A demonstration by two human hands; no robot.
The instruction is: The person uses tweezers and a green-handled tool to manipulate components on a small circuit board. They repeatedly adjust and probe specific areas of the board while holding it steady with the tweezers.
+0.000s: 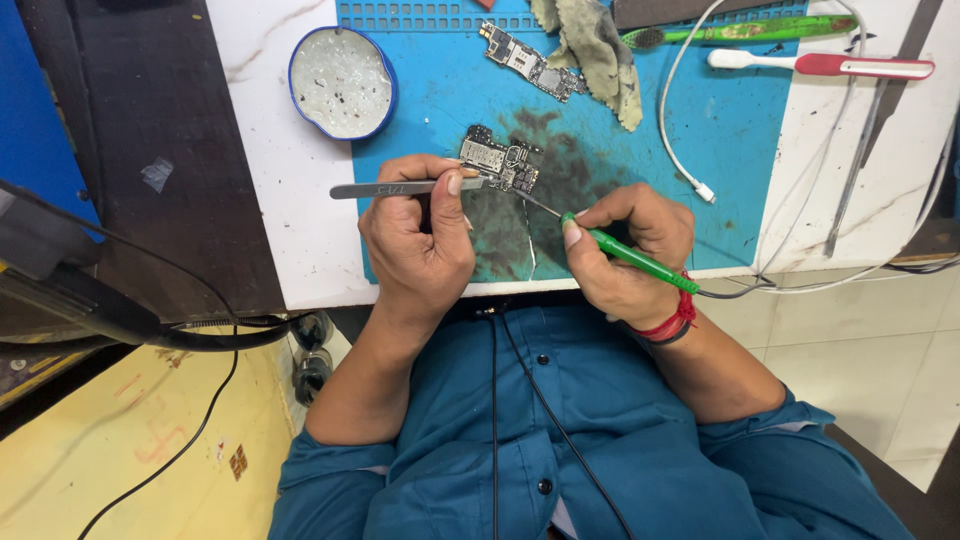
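Green toothbrush (740,30) head half hidden by cloth (595,50); second circuit board (530,62) partly covered.

Place: small electronics repair workshop.
Work surface: white table (290,230) carrying a stained blue repair mat (740,130).
Parts: two bare circuit boards (500,160), (530,62).
Tools: steel tweezers (400,189), green-handled iron (630,255), cleaning brushes (740,30).
Sundries: dirty rag (600,50), round blue-rimmed dish (343,82).
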